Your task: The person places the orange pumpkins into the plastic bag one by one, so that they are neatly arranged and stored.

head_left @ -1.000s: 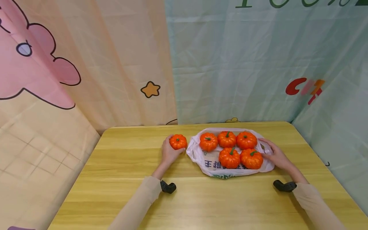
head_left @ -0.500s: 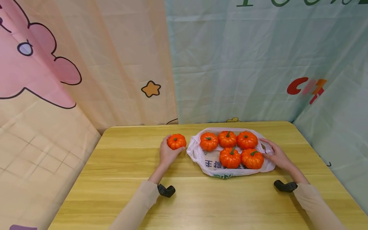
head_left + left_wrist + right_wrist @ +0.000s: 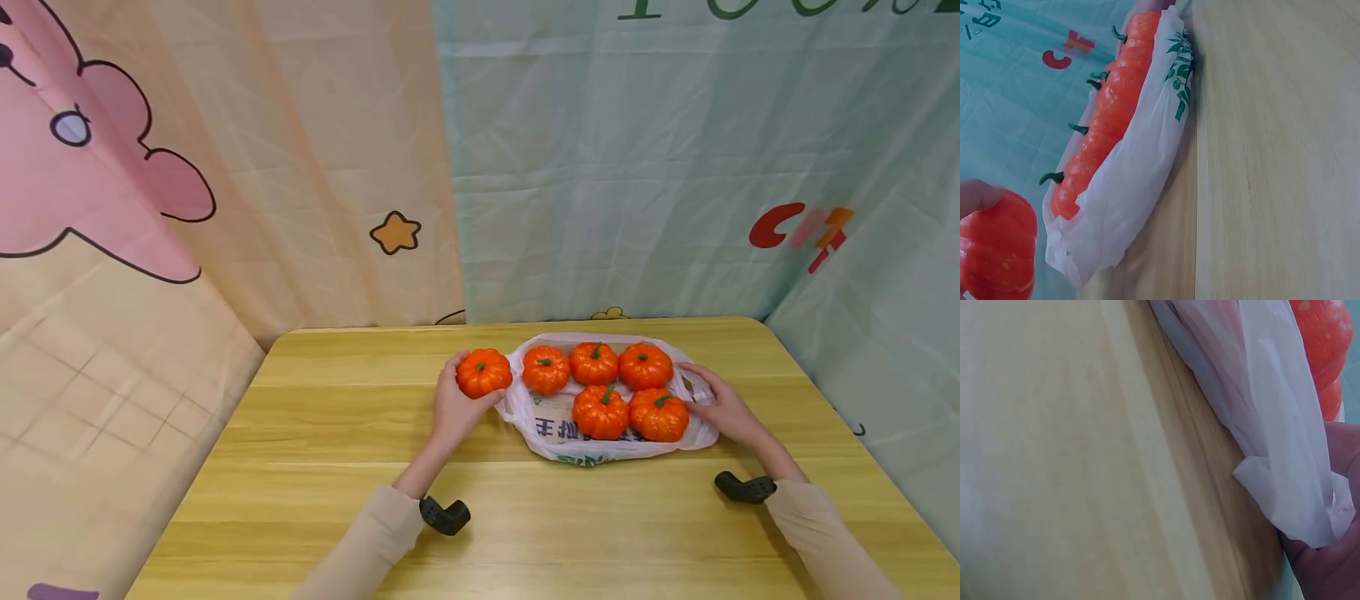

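Note:
My left hand (image 3: 456,408) grips a small orange pumpkin (image 3: 483,373) just left of the plastic bag, fingers behind it and thumb in front. In the left wrist view this pumpkin (image 3: 1000,250) shows at the lower left, apart from the bag. The white plastic bag (image 3: 551,448) lies open on the table, its rim spread around several similar pumpkins (image 3: 600,412) with green stems. At the bag's right end, my right hand (image 3: 729,410) holds the rim between thumb and fingers. The right wrist view shows the bag's white edge (image 3: 1291,437) in that hand; some fingers are hidden.
The wooden table (image 3: 570,533) ends at the back against a printed curtain (image 3: 600,167). A second curtain side (image 3: 885,333) flanks it on the right. Black wrist devices (image 3: 446,517) stick out from both wrists. Inside the bag, bare bottom shows at the front left.
My left hand first shifts slightly left, then moves right toward the bag with the pumpkin, which looks larger and higher now. The right hand and the bag have stayed in place.

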The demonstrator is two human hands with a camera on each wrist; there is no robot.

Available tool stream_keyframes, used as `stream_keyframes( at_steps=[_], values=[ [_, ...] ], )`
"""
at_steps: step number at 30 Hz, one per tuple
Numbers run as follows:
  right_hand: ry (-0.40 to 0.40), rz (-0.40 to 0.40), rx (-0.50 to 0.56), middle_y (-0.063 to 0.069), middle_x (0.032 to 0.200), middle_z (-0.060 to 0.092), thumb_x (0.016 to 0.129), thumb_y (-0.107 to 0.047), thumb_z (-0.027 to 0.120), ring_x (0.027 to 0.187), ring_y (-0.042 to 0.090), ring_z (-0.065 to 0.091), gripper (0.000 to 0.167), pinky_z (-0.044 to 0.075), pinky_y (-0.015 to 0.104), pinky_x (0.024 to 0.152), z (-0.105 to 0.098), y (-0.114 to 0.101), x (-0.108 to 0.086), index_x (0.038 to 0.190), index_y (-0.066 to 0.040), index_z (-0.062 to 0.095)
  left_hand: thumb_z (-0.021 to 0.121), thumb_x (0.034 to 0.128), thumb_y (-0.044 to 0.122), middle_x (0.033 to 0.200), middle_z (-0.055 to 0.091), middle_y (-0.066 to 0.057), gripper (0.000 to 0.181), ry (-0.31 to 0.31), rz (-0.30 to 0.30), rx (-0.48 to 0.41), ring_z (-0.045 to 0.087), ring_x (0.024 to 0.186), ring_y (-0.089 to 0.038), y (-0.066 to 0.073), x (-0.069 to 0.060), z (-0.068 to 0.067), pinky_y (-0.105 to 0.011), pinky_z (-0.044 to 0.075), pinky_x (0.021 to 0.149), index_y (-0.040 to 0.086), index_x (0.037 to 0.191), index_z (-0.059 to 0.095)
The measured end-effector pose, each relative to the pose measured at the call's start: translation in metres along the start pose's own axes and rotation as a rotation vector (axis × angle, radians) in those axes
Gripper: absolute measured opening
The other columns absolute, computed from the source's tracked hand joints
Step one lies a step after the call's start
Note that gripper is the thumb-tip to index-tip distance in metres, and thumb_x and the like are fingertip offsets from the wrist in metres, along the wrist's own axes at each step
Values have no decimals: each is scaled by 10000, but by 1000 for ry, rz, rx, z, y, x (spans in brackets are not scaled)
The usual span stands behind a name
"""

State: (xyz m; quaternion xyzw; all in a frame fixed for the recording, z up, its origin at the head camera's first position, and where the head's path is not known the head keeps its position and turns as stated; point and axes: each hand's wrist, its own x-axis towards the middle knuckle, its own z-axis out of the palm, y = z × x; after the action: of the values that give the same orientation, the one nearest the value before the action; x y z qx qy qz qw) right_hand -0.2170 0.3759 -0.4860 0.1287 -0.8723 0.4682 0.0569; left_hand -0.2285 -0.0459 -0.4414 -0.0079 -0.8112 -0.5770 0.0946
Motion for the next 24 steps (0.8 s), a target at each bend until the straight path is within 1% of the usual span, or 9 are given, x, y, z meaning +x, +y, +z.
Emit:
stream_keyframes(
  at_steps=[3,5,8,11,16,20,24],
  values=[
    [-3,8,-1,372,1429,297,875,26,614,1329,482,212,600,119,657,1108,0,1,0,1416,44,355,845,688,184,1364,512,-147,794,-8,28,6,487,1237,-335,6,-5,5,-511,431,1031,77,1372,455],
    [-6,8,9,376,1429,291,877,24,615,1313,516,202,603,115,683,1087,0,2,1,1417,48,349,846,690,192,1353,517,-138,789,-12,43,8,474,1230,-334,8,-8,8,-520,439,1015,85,1371,461],
    [-10,9,23,386,1427,280,881,20,617,1301,550,190,606,111,724,1047,0,4,1,1418,55,340,854,685,218,1333,525,-118,789,-25,49,15,459,1211,-314,11,-12,15,-511,444,998,112,1366,471],
    [-10,14,25,388,1427,279,885,15,618,1300,561,186,604,110,737,1035,0,5,2,1417,63,336,863,674,240,1321,527,-108,794,-49,49,9,446,1191,-299,13,-16,23,-503,432,996,121,1358,478],
    [-7,17,9,373,1435,297,895,2,615,1306,555,198,595,119,717,1050,0,7,2,1417,66,338,864,669,267,1314,523,-101,799,-88,56,24,436,1166,-275,14,-23,36,-487,430,987,118,1352,476],
    [-9,16,13,367,1440,293,899,-5,612,1307,552,199,591,115,714,1055,1,7,1,1418,64,338,872,663,289,1288,525,-106,799,-117,74,31,437,1145,-265,13,-27,45,-480,448,958,112,1337,481],
    [-8,34,15,358,1454,289,901,-15,614,1326,529,192,588,115,715,1060,0,6,0,1418,56,343,876,662,297,1300,487,-117,815,-155,75,29,427,1164,-263,11,-30,52,-473,462,962,123,1347,470]
  ],
)
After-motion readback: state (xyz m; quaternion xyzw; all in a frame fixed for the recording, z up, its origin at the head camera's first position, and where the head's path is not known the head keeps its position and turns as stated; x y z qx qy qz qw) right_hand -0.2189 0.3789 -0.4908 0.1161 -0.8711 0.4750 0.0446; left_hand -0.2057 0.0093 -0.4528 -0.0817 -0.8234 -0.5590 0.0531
